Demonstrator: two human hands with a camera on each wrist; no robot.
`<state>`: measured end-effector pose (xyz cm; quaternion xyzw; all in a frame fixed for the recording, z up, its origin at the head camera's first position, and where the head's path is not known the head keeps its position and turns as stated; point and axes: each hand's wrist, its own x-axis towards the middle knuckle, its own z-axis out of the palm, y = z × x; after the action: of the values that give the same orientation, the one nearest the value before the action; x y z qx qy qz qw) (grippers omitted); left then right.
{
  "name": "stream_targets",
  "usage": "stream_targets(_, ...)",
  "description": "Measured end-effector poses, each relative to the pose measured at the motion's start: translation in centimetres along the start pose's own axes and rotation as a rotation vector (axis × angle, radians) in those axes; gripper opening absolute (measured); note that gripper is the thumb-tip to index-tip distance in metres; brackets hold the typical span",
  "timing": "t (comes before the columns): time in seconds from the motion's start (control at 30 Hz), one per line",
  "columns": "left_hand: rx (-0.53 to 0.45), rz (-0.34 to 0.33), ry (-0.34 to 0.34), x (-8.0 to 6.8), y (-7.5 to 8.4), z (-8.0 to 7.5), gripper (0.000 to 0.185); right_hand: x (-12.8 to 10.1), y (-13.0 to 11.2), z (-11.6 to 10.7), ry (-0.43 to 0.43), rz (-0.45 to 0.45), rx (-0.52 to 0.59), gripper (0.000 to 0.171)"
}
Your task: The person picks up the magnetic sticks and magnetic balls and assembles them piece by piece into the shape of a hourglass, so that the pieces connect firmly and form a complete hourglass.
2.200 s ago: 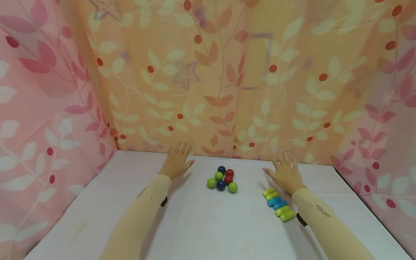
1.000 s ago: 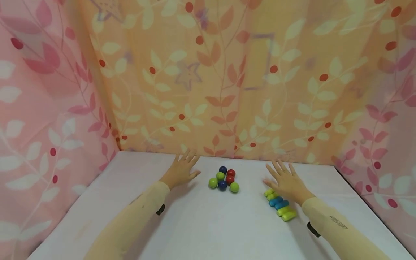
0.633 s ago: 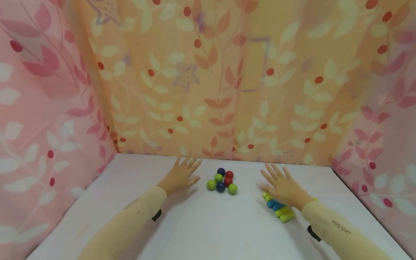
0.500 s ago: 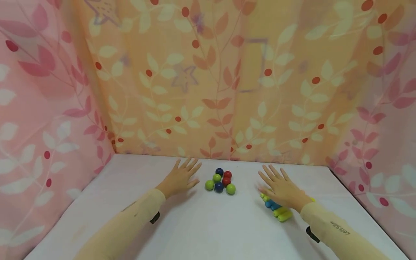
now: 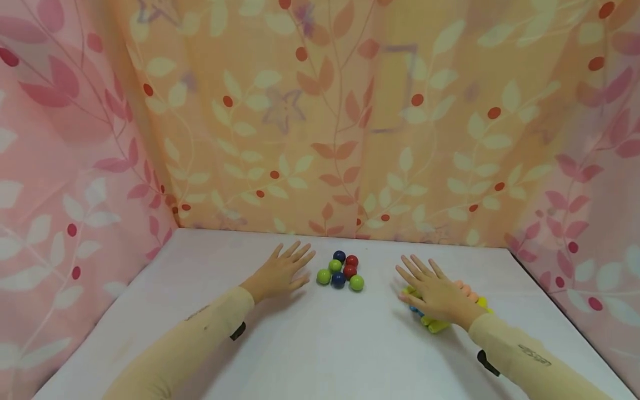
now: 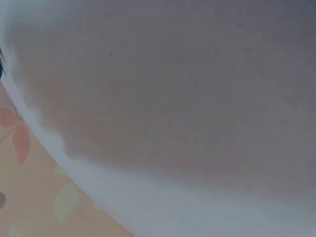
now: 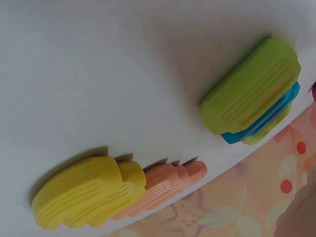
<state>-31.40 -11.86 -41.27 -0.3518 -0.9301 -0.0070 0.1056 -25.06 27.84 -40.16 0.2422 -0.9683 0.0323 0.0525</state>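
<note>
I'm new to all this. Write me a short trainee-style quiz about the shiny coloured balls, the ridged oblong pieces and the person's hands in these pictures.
1. Count: how many glossy round green balls lie on the flat white table?
2. True or false: the person's bare left hand is gripping one of the balls.
3. Choose: in the right wrist view, which colour continues the row begun by the ridged oblong yellow pieces? A) blue; B) salmon; C) red.

Key:
1. Three.
2. False: it holds nothing.
3. B: the ridged oblong salmon pieces continue it.
</note>
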Motion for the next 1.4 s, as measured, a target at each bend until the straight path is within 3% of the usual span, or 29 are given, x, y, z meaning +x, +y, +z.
stream_targets(0.3, -0.234, -0.029, -0.12, 0.7, -0.1, 0.1, 0.076, -0.5, 0.3, -0.3, 0.035, -0.072, 0.033, 0.073)
stream_targets(0.53, -0.542, -0.191, -0.133, 1.0, -0.1, 0.5, 0.078, -1.1, 0.3, -0.2, 0.04, -0.066, 0.099, 0.072)
stream_targets(0.7, -0.716, -0.26, -0.109, 1.2, 0.0, 1.0, 0.07, -1.2, 0.5, -0.4, 0.052, -0.043, 0.174, 0.071)
stream_targets(1.07, -0.9, -0.416, -0.1, 2.2, 0.4, 1.3, 0.064, -1.8, 1.7, -1.6, -0.052, 0.188, 0.321, 0.079)
stream_targets(1.4, -0.975, -0.445, -0.091, 3.1, 0.4, 1.6, 0.071, -2.3, 2.8, -1.8, -0.068, 0.276, 0.486, 0.078)
